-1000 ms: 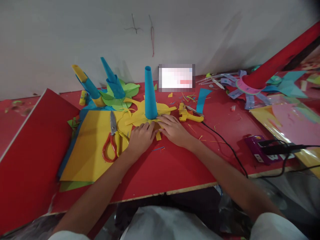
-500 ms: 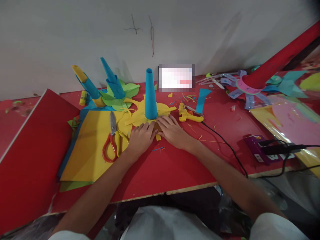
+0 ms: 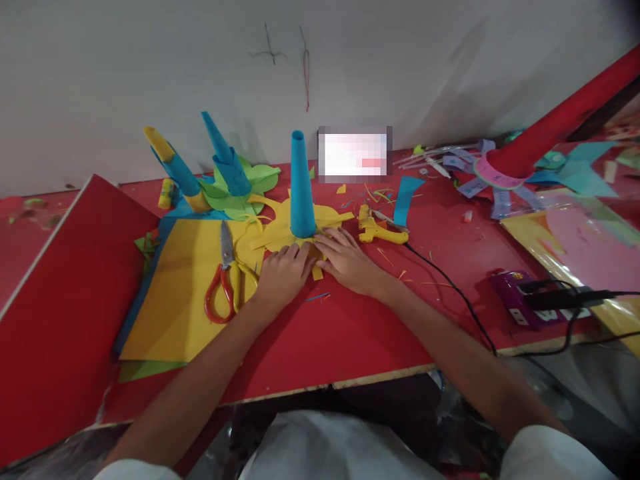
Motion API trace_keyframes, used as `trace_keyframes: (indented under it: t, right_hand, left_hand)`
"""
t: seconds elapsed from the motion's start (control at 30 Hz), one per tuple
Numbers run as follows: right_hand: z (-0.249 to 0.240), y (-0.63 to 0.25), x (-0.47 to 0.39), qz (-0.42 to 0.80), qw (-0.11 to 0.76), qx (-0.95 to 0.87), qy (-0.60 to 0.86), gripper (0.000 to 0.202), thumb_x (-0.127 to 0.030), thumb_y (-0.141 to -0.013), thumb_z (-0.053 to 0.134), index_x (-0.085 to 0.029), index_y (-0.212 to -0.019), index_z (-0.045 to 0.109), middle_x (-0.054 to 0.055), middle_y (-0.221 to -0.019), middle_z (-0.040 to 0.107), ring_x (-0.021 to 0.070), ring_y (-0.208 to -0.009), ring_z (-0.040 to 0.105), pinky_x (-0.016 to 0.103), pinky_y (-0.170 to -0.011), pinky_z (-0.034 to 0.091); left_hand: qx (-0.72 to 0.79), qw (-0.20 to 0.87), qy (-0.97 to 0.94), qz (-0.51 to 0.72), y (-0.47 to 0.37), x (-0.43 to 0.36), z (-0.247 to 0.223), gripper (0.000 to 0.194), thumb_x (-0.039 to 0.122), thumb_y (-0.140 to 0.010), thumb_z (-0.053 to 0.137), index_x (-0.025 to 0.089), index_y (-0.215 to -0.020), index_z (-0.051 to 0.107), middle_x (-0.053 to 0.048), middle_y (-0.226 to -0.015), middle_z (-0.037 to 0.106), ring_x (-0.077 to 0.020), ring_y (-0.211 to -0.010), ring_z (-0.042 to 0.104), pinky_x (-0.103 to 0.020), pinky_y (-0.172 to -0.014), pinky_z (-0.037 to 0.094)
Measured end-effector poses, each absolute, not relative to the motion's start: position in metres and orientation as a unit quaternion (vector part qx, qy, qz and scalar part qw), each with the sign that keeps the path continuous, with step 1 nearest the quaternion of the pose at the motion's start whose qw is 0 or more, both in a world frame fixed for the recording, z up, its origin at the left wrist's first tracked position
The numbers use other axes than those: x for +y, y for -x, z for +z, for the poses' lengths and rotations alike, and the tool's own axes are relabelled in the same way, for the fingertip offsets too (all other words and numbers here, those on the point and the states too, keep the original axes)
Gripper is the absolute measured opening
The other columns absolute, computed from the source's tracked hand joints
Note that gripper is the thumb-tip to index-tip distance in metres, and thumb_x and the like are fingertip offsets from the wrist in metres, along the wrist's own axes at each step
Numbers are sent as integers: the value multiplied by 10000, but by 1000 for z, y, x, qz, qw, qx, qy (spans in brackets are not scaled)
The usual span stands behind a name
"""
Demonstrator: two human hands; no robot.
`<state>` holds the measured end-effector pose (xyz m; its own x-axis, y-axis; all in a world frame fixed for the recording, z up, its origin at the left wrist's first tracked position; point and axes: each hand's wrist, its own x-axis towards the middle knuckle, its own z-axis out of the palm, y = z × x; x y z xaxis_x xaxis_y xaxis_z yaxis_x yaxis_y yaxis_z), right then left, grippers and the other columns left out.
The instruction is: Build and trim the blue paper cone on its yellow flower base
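The left hand [image 3: 283, 275] and right hand [image 3: 347, 260] lie palm-down on the yellow cutout [image 3: 276, 230], unmoved since the earlier frame; any pinch I cannot tell. A blue cone [image 3: 301, 190] stands on it. Rightward, a clear sleeve [image 3: 536, 244] contains coloured sheets [image 3: 583, 240].

A plain grey wall [image 3: 150, 73] runs along the far side; a red desk [image 3: 325, 347] meets it, its near edge pale; soft shadows darken the wall's right.

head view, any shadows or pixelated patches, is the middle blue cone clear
Head view: the bright rectangle is pixelated; head view, upper right: soft diagonal shadows on the wall; head view, centre: the blue cone has a readable outline.
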<state>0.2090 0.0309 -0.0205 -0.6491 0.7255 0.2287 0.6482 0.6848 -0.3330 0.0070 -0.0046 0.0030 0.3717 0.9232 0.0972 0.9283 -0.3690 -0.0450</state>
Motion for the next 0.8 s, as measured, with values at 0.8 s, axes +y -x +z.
trace_keyframes:
  t: [0.8]
  right_hand:
    - [0,-278,50,7,299,-814,497,282,-290,-1087,433,-235,-1043,706,81,-914,742,274,-914,651,421,-867,500]
  left_hand:
    - [-553,53,830,-43,-4,-3,-4,440,362,-1109,380,141,-1422,597,-138,-1093,726,-289,-1001,706,-396,-784,511]
